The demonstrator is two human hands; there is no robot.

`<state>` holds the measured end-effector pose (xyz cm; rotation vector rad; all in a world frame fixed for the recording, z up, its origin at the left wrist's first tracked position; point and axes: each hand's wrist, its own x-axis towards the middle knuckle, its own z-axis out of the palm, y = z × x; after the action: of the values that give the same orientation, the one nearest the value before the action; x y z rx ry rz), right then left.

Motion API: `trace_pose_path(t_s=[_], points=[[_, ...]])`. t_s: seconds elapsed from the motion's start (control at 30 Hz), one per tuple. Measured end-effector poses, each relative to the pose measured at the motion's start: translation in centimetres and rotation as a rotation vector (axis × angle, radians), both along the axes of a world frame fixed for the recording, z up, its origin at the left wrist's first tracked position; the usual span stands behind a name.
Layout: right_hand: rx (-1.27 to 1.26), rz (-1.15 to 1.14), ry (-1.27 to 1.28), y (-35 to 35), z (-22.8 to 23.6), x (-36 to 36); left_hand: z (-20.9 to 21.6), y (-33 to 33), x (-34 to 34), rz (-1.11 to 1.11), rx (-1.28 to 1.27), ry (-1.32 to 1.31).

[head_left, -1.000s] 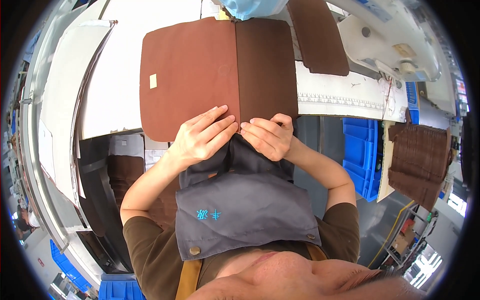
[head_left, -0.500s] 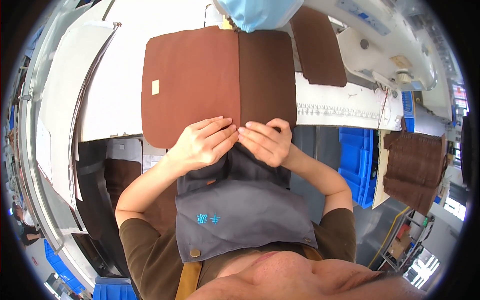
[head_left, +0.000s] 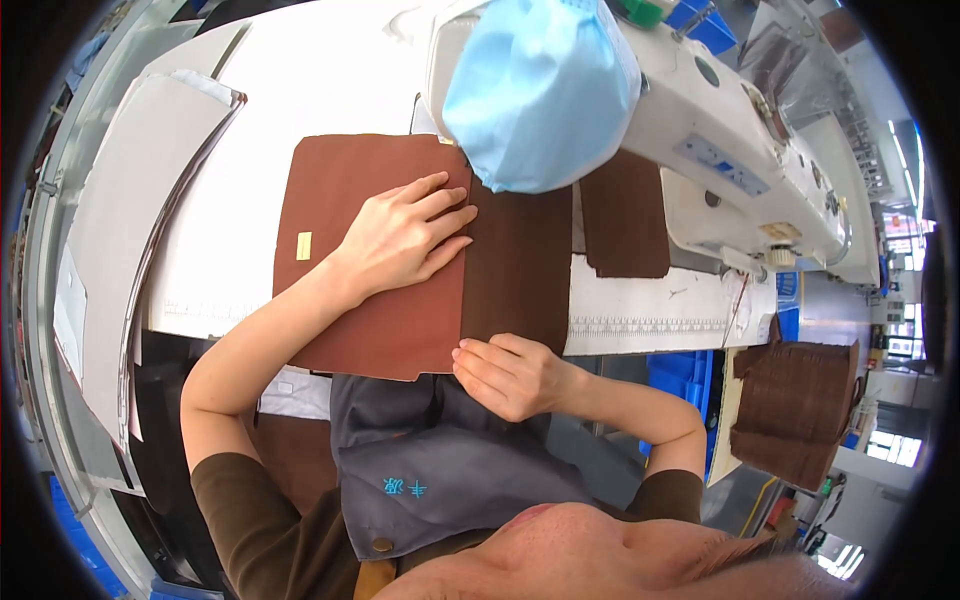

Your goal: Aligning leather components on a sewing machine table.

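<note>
A reddish-brown panel (head_left: pixel 330 190) and a dark brown panel (head_left: pixel 520 270) lie side by side on the white table, meeting along a straight line. A small cream label (head_left: pixel 304 246) sits on the reddish-brown one. My left hand (head_left: pixel 405 238) rests on the reddish-brown panel, fingers stretched out toward the meeting line and empty. At the near end of that line, my right hand (head_left: pixel 512 378) pinches the edge of the panels between thumb and fingers. The far end runs up under a white sewing machine (head_left: pixel 740 150), whose head wears a light blue cloth cover (head_left: pixel 540 95); the needle is hidden.
Another dark brown panel (head_left: pixel 625 220) lies right of the work. A printed ruler strip (head_left: pixel 650 326) runs along the table's front edge. Stacked pale sheets (head_left: pixel 150 200) stand at the left. Blue bins (head_left: pixel 680 385) and a dark brown stack (head_left: pixel 795 410) are at the right.
My left hand has slid away from me along the meeting line and flattened; my right hand remains at the near edge. The view has tilted, showing more of the sewing machine.
</note>
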<state>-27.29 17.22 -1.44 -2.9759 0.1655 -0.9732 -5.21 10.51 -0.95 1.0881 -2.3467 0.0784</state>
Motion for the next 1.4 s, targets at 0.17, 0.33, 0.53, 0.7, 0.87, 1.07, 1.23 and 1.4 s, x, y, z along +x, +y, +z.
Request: trace_pose_path(t_s=[0.17,0.33,0.53,0.7,0.87,1.07,1.23,1.4], points=[[-0.004,-0.006,0.004,-1.7,0.1,0.4,0.3,-1.0,0.2,-0.005,0.04,-0.031],[0.028,-0.003,0.005,-3.2,0.1,0.8,0.1,-0.5,0.3,-0.023,0.039,0.043],[0.03,-0.018,-0.001,-5.0,0.0,1.2,0.1,-0.2,0.1,-0.066,0.038,0.06],[0.018,-0.039,-0.001,-6.4,-0.3,1.4,-0.3,0.3,0.2,-0.098,0.075,0.083],[-0.02,-0.061,-0.066,-8.0,-0.6,1.9,0.4,-1.0,0.8,-0.088,0.107,0.047],[-0.011,-0.093,-0.112,-9.5,-0.7,2.4,0.4,-0.9,3.0,-0.379,0.198,0.052],[-0.002,-0.137,-0.129,-10.7,-1.3,2.6,0.5,-1.8,4.3,-0.419,0.36,0.13],[-0.015,-0.219,-0.118,-11.6,-1.0,2.6,0.4,-3.5,4.4,-0.434,0.332,0.124]])
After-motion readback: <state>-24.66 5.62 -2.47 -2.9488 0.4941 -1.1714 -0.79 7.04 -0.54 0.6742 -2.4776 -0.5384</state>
